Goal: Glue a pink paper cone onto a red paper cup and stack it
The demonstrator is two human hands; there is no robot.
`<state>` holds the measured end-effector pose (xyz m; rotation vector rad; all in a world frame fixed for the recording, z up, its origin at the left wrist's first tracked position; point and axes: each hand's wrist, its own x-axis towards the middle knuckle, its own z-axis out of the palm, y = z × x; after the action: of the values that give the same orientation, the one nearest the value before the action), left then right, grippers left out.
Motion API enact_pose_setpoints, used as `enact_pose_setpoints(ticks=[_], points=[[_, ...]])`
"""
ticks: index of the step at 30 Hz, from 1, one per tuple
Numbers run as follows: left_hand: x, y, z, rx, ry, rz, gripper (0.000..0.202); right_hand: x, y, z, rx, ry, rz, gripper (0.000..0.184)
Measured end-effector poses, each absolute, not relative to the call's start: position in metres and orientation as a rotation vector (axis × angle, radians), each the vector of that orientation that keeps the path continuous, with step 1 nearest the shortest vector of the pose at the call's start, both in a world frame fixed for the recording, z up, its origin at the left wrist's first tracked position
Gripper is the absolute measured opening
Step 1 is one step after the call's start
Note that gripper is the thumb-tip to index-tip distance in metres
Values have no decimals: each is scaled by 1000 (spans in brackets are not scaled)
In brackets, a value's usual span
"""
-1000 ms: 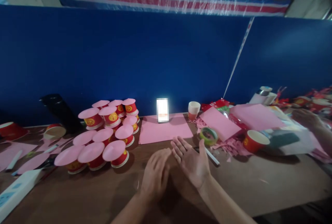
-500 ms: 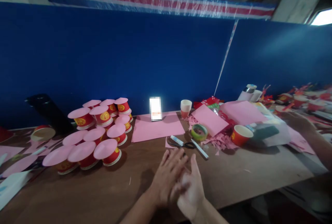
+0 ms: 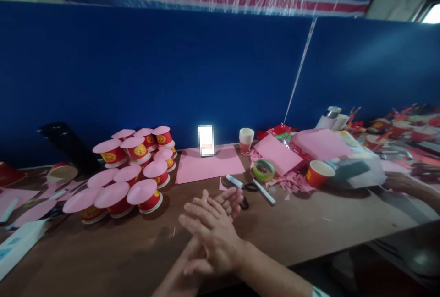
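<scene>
My right hand lies across my left hand, over the front part of the table. Its fingers are stretched out and slightly spread, and it holds nothing. Underneath, the left hand is turned palm up with its fingers extended past the right hand; most of its palm is hidden. Just beyond the fingertips lie scissors with black handles, a small white tube and a white pen-like stick. Farther back, pink paper sheets lie flat on the tabletop.
To the left stand several red paper cups with pink paper discs on top, stacked in places. A green tape roll, pink scraps and a red cup lie to the right. Another person's arm reaches in at the right edge.
My hands have swapped: the left was on top before, and now the right lies over it. The other person's hand shows more clearly on the right. The view has shifted slightly.
</scene>
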<state>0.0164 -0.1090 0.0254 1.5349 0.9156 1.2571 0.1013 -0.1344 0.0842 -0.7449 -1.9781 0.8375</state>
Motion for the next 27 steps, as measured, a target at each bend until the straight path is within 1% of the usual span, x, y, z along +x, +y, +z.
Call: enact_pose_setpoints(ticks=[1, 2, 3, 5, 7, 8, 9, 10, 11, 12, 13, 15, 16, 17, 18, 19, 20, 22, 25, 27], points=[[19, -120, 23, 1554, 903, 1341, 88, 100, -131, 80, -755, -2114, 751, 76], [21, -128, 22, 1594, 891, 1521, 97, 101, -129, 77, -739, -2250, 680, 81], [23, -135, 22, 1639, 893, 1639, 104, 103, -127, 76, -727, -2354, 621, 85], [24, -141, 26, 1711, 951, 1675, 109, 107, -124, 78, -704, -2460, 555, 91], [24, -140, 38, 1720, 996, 1588, 108, 113, -119, 80, -675, -2502, 483, 91], [25, -138, 46, 1691, 989, 1513, 103, 117, -116, 79, -661, -2504, 434, 90], [25, -137, 55, 1642, 953, 1388, 92, 123, -111, 78, -669, -2489, 378, 89], [25, -136, 64, 1586, 905, 1244, 76, 131, -104, 75, -690, -2458, 308, 86], [23, -137, 73, 1570, 879, 1184, 62, 141, -97, 72, -796, -2395, 250, 82], [21, -138, 81, 1566, 852, 1145, 59, 155, -88, 69, -962, -2297, 185, 75], [18, -139, 86, 1550, 829, 1084, 66, 172, -80, 66, -1140, -2210, 109, 66], [8, -140, 90, 1505, 737, 880, 79, 212, -62, 64, -1479, -2050, -75, 56], [3, -139, 88, 1540, 722, 848, 80, 233, -55, 65, -1611, -1991, -163, 49], [-2, -135, 83, 1606, 760, 876, 73, 254, -48, 68, -1717, -1950, -244, 44], [-6, -130, 76, 1727, 818, 921, 59, 274, -41, 71, -1819, -1906, -320, 44], [-10, -123, 67, 1872, 940, 965, 44, 292, -35, 75, -1925, -1851, -384, 49], [-12, -116, 58, 2002, 1062, 1009, 38, 307, -30, 80, -2032, -1784, -430, 54], [-13, -103, 39, 2154, 1191, 980, 32, 331, -21, 87, -2244, -1682, -448, 60], [-15, -93, 21, 2210, 1296, 1006, 29, 351, -13, 92, -2500, -1583, -322, 55], [-19, -91, 18, 2186, 1354, 1059, 28, 357, -10, 93, -2570, -1553, -231, 49]])
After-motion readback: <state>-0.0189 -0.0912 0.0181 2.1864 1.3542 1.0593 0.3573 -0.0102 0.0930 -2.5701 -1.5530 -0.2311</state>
